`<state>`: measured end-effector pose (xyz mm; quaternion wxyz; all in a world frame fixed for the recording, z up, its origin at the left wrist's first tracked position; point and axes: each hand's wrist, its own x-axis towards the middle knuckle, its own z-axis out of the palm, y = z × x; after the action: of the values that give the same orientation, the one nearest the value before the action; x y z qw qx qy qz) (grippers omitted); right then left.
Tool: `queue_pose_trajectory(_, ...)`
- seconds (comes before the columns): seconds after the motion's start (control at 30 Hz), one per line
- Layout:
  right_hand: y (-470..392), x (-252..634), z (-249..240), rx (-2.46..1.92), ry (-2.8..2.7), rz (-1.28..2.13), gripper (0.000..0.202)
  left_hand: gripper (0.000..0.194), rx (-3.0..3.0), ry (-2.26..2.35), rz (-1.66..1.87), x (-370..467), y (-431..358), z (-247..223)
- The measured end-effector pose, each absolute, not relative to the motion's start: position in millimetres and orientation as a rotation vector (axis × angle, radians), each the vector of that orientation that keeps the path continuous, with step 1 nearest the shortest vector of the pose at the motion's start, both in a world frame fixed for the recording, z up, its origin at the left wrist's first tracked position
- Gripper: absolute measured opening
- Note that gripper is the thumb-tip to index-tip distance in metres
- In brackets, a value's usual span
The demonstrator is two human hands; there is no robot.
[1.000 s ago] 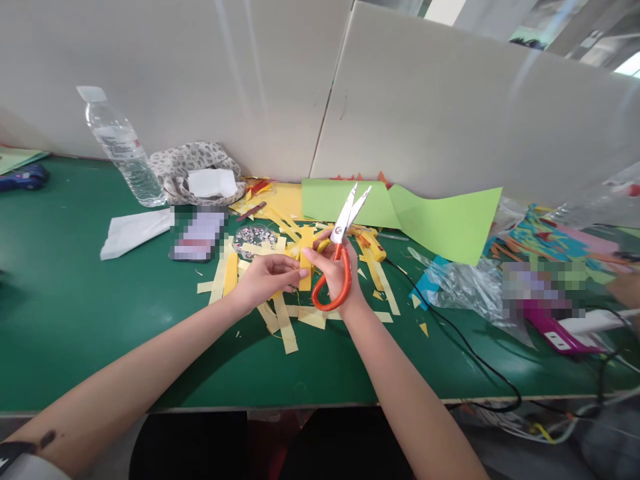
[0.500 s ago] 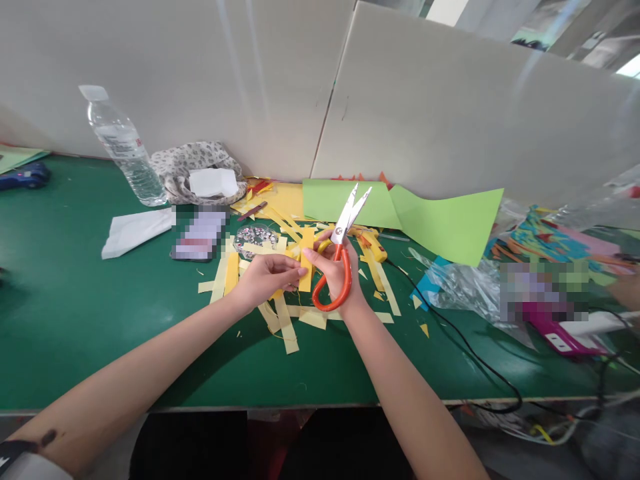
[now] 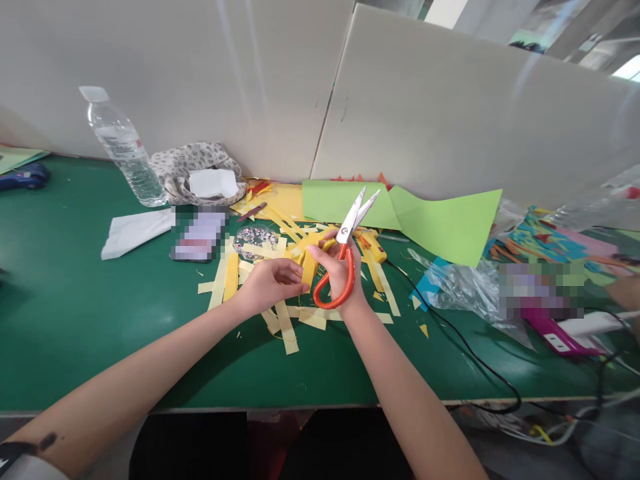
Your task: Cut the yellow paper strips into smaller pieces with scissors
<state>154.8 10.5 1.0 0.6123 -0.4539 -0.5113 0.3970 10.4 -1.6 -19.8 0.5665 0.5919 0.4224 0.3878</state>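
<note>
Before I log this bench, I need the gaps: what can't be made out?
All in the head view:
Phone screen: masked by pixelation.
Bottle label: too small and blurred to read.
Blue object: cut off by the left edge.
Right hand: lower fingers hidden behind its thumb and the scissors.

A paper-craft workshop, with a long green counter (image 3: 115, 333) running along upright grey panels (image 3: 440, 113). Cut pale paper strips (image 3: 287, 330) litter the work spot, along with bright green sheets (image 3: 450, 223), scissors (image 3: 353, 217) with orange-red handles and a yellow glue gun (image 3: 375, 247) on a black cord (image 3: 465, 340). Loose cables (image 3: 555, 437) hang below the edge, and another person's hand (image 3: 625, 292) at far right shows a shared bench. The space beyond the panels is blurred, perhaps a larger hall.
</note>
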Motion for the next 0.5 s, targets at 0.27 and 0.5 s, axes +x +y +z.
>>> queue_pose_trajectory(0.27,13,159,0,-0.997,-1.162,0.922,0.03,0.02,1.46,0.997,0.974,10,-4,-11)
queue_pose_trajectory(0.5,6,152,2,-0.991,-1.304,0.936,0.027,0.016,1.249,1.009,0.993,9,-2,-3)
